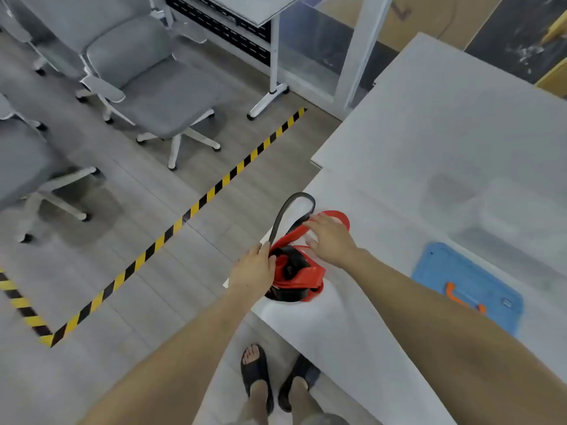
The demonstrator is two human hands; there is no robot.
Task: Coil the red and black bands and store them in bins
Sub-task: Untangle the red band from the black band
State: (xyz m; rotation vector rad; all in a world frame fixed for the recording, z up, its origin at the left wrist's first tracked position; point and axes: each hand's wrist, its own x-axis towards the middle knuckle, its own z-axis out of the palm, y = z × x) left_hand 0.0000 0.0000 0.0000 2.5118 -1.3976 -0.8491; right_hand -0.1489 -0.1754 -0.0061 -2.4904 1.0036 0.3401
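Rolling the red band (310,277) and black band (291,256) at the table (429,148) corner.
Left hand (253,268) grips the black band; right hand (329,237) lies flat on the red band. Pull snug so loops stay neat.

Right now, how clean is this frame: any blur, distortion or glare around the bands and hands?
Head view: table smeared soft around the blue box; red band and black band at the left hand and right hand read clearly; flat light, soft shadows, no glare; wide-angle lean at the edges.
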